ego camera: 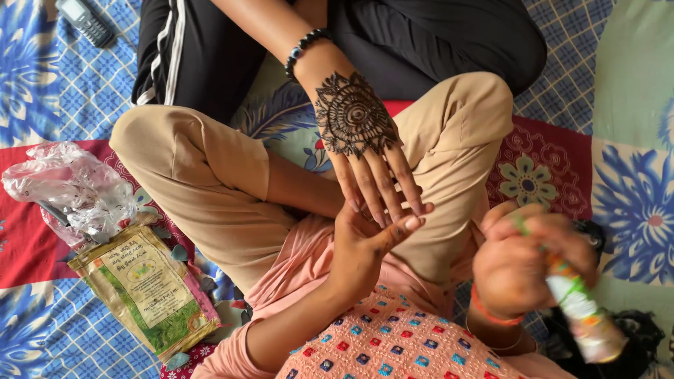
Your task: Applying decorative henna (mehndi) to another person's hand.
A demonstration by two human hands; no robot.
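**Smudge risk to fresh henna**

Henna medallion (353, 116) covers the back of another person's hand (365, 151), whose fingertips rest on the wearer's open, upturned left hand (365, 249). The right hand (523, 267) is clenched around a henna cone (579, 302), held blurred, well clear of the design. A slipping support or a brushing cone tip would likely smear the wet paste.

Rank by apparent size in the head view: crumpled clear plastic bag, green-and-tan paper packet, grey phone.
1. green-and-tan paper packet and crumpled clear plastic bag: look alike, unranked.
2. grey phone: smallest, though cut off and farther away.
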